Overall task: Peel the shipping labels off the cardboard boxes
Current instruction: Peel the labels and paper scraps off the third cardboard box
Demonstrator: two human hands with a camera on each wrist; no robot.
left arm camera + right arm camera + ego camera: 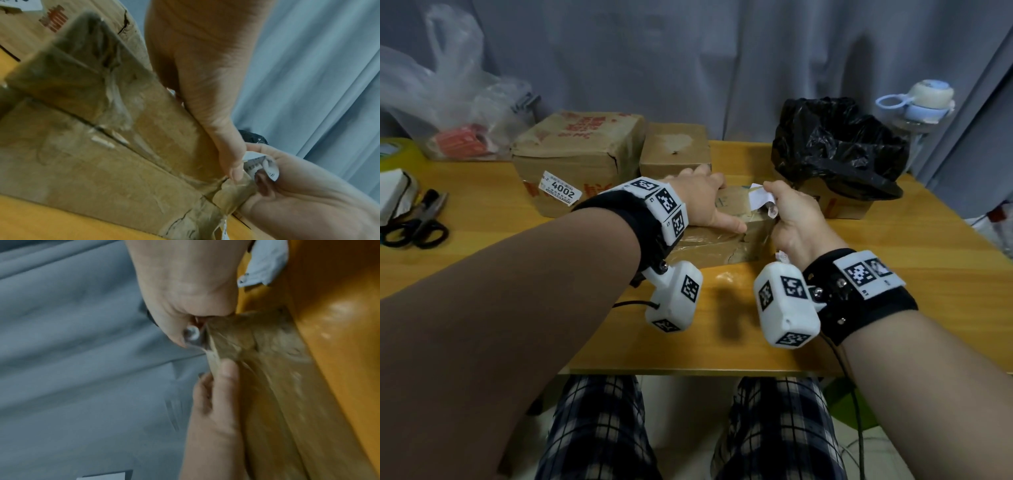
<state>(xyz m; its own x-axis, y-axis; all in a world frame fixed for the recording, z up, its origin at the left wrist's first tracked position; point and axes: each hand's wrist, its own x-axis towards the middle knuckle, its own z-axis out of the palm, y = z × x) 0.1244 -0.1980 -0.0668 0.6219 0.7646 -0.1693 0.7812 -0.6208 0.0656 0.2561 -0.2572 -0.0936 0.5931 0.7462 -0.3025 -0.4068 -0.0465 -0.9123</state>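
Note:
A flat, taped cardboard box (715, 243) lies on the yellow table in front of me. My left hand (702, 202) presses down on its top with straight fingers, the thumb (234, 170) lying along the near edge. My right hand (787, 212) pinches a white shipping label (760, 198) that curls up off the box's right end. The left wrist view shows the printed label (261, 164) rolled between the right hand's fingers (273, 162). In the blurred right wrist view the curled label (192, 334) sits at the box corner (267, 361). A bigger box (578, 154) at the back left carries a "4002" label (560, 192).
A small box (674, 150) stands behind the hands. To the right is a box lined with a black bag (835, 144), and a bottle (921, 102) beyond it. Scissors (417, 222), a tape roll (393, 150) and a plastic bag (448, 102) lie at the left.

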